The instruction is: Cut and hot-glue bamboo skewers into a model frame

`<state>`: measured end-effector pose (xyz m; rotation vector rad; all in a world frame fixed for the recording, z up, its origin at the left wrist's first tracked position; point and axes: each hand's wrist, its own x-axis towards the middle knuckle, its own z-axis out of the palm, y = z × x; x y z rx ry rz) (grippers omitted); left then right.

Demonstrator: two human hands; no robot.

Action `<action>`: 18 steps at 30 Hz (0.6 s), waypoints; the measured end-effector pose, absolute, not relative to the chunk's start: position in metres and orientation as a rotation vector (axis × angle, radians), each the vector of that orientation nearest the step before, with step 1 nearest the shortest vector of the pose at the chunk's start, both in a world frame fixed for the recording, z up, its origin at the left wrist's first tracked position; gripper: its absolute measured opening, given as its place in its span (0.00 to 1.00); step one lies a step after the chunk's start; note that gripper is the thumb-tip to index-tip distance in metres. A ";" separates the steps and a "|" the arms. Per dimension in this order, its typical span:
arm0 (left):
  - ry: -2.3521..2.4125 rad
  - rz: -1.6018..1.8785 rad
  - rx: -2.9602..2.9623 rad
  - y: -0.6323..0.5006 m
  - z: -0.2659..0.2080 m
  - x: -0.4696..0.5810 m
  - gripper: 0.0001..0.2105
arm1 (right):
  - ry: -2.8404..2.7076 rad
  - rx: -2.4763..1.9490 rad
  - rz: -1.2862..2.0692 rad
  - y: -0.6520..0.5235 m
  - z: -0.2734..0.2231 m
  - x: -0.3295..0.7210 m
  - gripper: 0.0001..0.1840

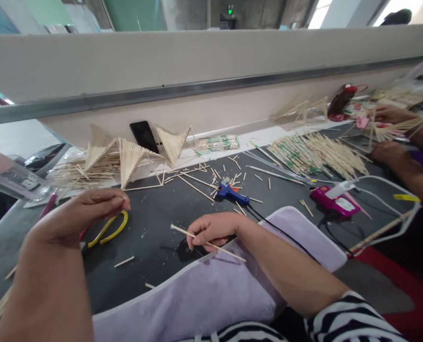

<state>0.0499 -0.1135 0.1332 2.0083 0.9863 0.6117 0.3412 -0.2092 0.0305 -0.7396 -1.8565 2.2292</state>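
Note:
A thin wooden stick (229, 253) with a whitish blob at its far end is pinched in my right hand (213, 229), above the table's front edge and a lilac cloth (211, 294). My left hand (93, 209) is raised over the table with its fingers curled and thumb pressed in. Whatever it may hold is hidden. Behind and below it lies a tool with yellow looped handles (109, 229), partly covered by the wrist. Twisted stick frames (132, 159) stand just beyond my left hand. Beyond my right hand, a blue glue gun (232, 194) lies among cut sticks.
Wrapped sticks (293, 154) and loose sticks (339, 154) lie at right, near a magenta power strip (334, 202). A phone (144, 136) leans on the back partition (197, 57). The glue gun's black cord (286, 232) passes over the lilac cloth. Another person's hands (389, 154) hold a stick frame.

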 end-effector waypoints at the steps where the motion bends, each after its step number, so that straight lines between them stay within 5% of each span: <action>1: 0.957 0.565 1.957 -0.115 0.136 0.049 0.10 | -1.862 -0.831 2.155 -0.209 0.030 0.340 0.15; 7: 0.992 0.256 1.945 -0.125 0.117 0.100 0.14 | -2.038 -1.224 1.729 -0.210 0.031 0.336 0.17; 13: 0.924 0.118 2.123 -0.129 0.099 0.126 0.13 | -1.866 -1.555 0.576 -0.193 0.039 0.364 0.13; 18: 0.973 0.094 2.154 -0.126 0.091 0.128 0.14 | -1.753 -1.764 0.349 -0.186 0.043 0.389 0.14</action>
